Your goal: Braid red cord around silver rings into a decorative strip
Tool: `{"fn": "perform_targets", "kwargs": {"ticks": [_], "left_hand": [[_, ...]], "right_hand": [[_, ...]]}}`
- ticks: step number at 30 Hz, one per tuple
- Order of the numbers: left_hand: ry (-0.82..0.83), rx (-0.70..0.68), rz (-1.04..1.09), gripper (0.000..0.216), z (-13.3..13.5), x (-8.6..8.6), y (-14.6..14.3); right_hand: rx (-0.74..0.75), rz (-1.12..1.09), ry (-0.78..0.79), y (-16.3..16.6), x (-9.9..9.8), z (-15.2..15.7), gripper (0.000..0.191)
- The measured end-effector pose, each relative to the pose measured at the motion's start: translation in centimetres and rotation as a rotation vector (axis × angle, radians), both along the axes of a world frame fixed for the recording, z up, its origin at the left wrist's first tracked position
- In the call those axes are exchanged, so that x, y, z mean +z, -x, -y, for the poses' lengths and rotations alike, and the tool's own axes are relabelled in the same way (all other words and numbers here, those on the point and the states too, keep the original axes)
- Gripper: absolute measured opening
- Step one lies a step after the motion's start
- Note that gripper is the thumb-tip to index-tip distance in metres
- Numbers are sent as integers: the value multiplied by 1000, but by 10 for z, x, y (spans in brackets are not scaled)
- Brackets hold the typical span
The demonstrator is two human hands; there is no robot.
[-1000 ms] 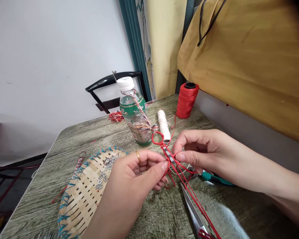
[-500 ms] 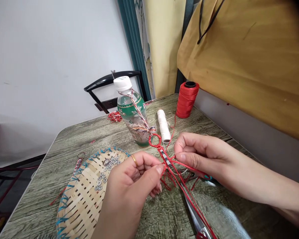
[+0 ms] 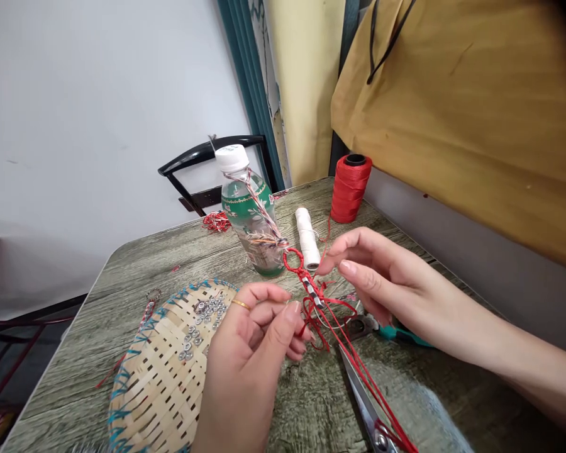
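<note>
A red cord piece with a wrapped ring and a black-and-white striped section hangs from the string tied round a bottle. My left hand, wearing a ring, is curled just left of the striped section. A slack red strand runs to its fingers, though the exact grip is partly hidden. My right hand hovers to the right, thumb and forefinger apart, holding nothing visible. Loose red loops lie between the hands. Long red strands extend down over open scissors.
A woven bamboo tray with small metal rings is at left. Behind stand a white thread roll and a red cord spool. Teal-handled pliers lie under my right hand. A chair is beyond the table.
My right hand has let go of its red strand and lifted slightly, fingers spreading. The strands beside the striped section have gone slack into loops. My left hand has shifted slightly left.
</note>
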State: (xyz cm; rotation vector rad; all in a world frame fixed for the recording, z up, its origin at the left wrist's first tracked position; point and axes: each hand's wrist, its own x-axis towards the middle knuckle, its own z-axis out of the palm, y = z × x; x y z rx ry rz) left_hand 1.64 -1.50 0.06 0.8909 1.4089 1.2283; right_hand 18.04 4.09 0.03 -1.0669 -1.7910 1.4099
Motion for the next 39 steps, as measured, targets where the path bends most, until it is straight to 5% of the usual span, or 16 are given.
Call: {"fn": "perform_targets", "kwargs": {"ticks": [6, 13, 24, 32, 39], "left_hand": [[27, -60, -47, 8, 12, -4, 3], [85, -165, -111, 7, 25, -4, 1], [-4, -70, -175, 11, 56, -4, 18], [-129, -267, -451, 7, 107, 2, 28], [-334, -567, -574, 26, 134, -15, 35]], "right_hand": [[36, 178, -213, -4, 5, 11, 16], [101, 28, 22, -5, -1, 16, 24], [-12, -80, 145, -35, -3, 30, 21], [-31, -19, 72, -80, 1, 74, 17], [76, 19, 110, -100, -2, 105, 19]]}}
